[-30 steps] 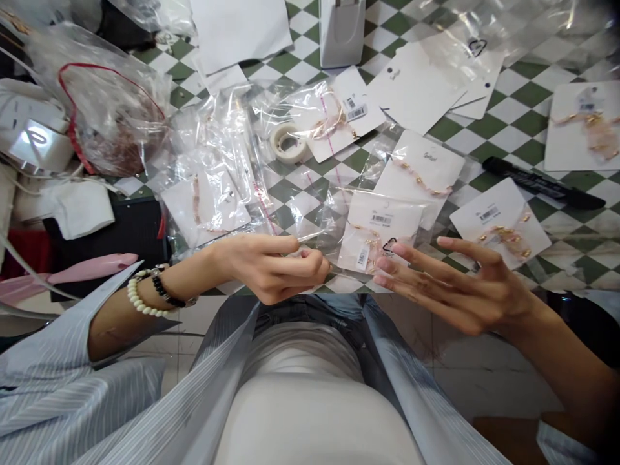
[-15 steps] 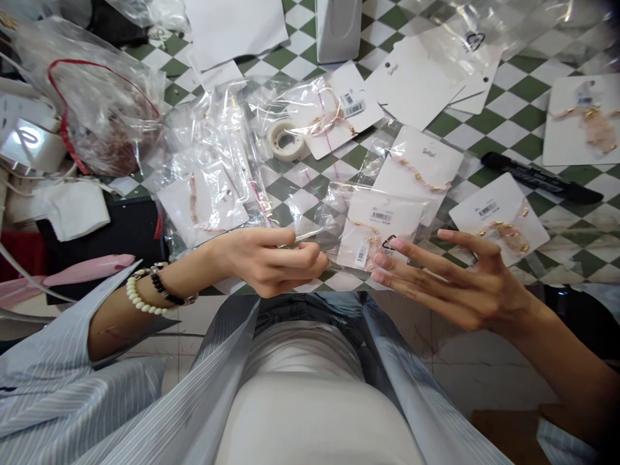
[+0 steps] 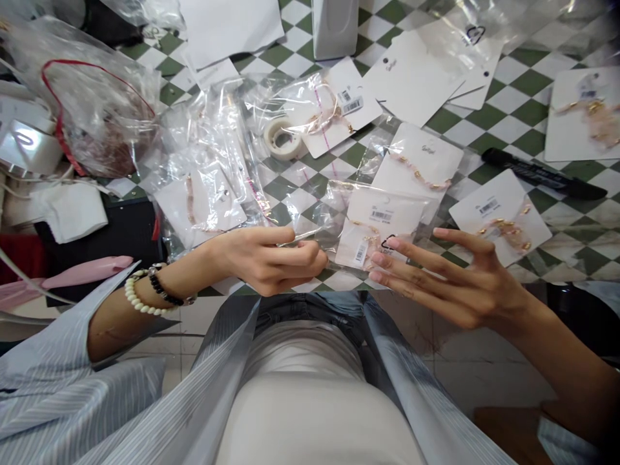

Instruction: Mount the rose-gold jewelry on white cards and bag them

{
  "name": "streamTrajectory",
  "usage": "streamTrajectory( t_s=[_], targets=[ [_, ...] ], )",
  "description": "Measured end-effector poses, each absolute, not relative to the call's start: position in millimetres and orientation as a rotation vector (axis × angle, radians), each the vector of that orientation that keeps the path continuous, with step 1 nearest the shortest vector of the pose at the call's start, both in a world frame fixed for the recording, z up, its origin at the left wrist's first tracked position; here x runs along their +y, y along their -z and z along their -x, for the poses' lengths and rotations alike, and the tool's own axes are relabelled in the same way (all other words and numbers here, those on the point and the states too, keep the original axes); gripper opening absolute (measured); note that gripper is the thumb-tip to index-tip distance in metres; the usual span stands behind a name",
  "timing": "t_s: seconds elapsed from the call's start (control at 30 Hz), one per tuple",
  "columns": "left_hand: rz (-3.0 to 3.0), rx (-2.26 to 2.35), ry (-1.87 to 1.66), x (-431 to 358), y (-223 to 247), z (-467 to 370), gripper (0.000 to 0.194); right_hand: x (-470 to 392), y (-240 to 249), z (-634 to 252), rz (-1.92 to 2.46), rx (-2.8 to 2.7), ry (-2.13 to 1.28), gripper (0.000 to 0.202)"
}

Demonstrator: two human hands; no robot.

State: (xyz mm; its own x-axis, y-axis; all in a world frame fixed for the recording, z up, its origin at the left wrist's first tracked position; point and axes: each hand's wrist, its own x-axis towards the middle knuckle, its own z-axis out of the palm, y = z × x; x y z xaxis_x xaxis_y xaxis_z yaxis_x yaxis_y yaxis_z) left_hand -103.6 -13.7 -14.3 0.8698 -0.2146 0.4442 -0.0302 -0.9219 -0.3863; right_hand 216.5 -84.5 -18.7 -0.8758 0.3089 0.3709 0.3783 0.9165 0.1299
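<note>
My left hand (image 3: 271, 261) is closed at the table's front edge, its curled fingers on the shiny edge of a clear plastic bag. Inside that clear plastic bag (image 3: 334, 223) lies a white card (image 3: 361, 206) with a barcode label and a pink-and-gold beaded bracelet (image 3: 371, 232). My right hand (image 3: 450, 284) is open, fingers spread, with several fingertips over the bag's right part, at the printed mark. Just beyond, another white card (image 3: 426, 155) carries a similar bracelet in plastic. A third card with a bracelet (image 3: 501, 216) lies beside my right index finger.
A tape roll (image 3: 283, 139) sits among bagged cards at mid-table. A black marker (image 3: 542, 174) lies at right, below a bracelet card (image 3: 581, 116). White cards (image 3: 411, 77) are piled behind. A tied plastic bag (image 3: 106, 116) and a lit white device (image 3: 26, 142) stand at left.
Both hands keep nearly the same pose, the left closed and the right spread over the bag. The view has shifted very slightly.
</note>
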Motion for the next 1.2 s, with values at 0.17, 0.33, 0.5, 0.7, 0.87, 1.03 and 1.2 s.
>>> streamTrajectory(
  t_s=[0.17, 0.33, 0.5, 0.7, 0.87, 1.03, 1.2],
  targets=[
    [2.726, 0.175, 0.458, -13.5, 6.9, 101.3, 0.017, -83.3, 15.6, -216.8, 0.513, -2.770, 0.230, 0.038],
    [2.818, 0.182, 0.490, -12.2, -1.8, 93.0, 0.029, -83.4, 7.5, -212.2, 0.601, -2.848, 0.134, 0.038],
    [2.904, 0.107, 0.407, -12.4, -12.3, 104.4, 0.030, -87.4, -1.2, -214.6, 0.695, -2.922, 0.026, 0.043],
    [2.859, -0.256, 0.432, -40.9, -21.6, 123.2, 0.026, -106.8, -10.6, -207.1, 0.793, -2.681, -0.097, 0.028],
    [2.896, -0.504, 0.370, -84.5, 4.3, 91.9, 0.029, -126.7, 22.1, -165.1, 0.939, -2.667, -0.083, 0.052],
    [2.821, -0.749, 0.199, -97.3, 17.4, 95.8, 0.042, -139.1, 50.3, -166.8, 1.092, -2.672, 0.026, 0.057],
    [2.852, -1.087, 0.628, -100.9, 7.9, 106.5, 0.045, -147.4, 33.7, -180.0, 1.092, -2.396, -0.345, 0.059]
  ],
)
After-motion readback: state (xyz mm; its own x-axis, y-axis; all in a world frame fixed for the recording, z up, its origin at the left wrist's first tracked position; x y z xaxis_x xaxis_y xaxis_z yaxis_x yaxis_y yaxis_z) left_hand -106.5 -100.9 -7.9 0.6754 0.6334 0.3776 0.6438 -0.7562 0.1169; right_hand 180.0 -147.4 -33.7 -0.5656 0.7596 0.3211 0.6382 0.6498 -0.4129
